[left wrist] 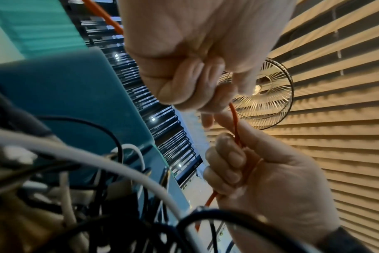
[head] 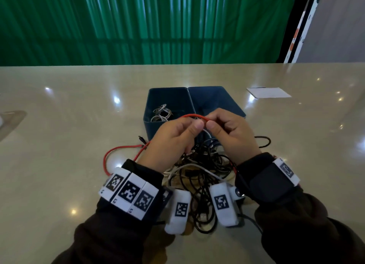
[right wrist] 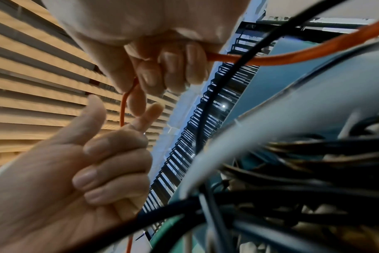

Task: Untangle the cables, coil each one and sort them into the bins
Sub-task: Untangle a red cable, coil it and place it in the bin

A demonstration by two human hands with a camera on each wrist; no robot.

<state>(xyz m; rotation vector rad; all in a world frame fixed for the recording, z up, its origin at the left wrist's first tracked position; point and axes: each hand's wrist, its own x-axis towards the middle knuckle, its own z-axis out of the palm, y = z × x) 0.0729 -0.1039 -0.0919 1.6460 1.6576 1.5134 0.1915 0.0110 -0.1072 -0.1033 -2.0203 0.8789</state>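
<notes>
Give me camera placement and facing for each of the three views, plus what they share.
Head: worn on the head, looks forward and down at the table, two blue bins, cable tangle; shows both hands, sleeves, wristbands.
Left wrist: under the left hand, looks up along it toward the ceiling fan; the right hand shows too.
Right wrist: under the right hand, looks up at the slatted ceiling; the left hand shows too.
Shared: all three show both hands pinching the red cable.

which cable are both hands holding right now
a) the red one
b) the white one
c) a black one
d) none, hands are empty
a: the left hand and right hand each pinch the red cable, which arches between them above the tangled pile; the wrist views show the same cable running from one hand's fingers to the other's.
</notes>
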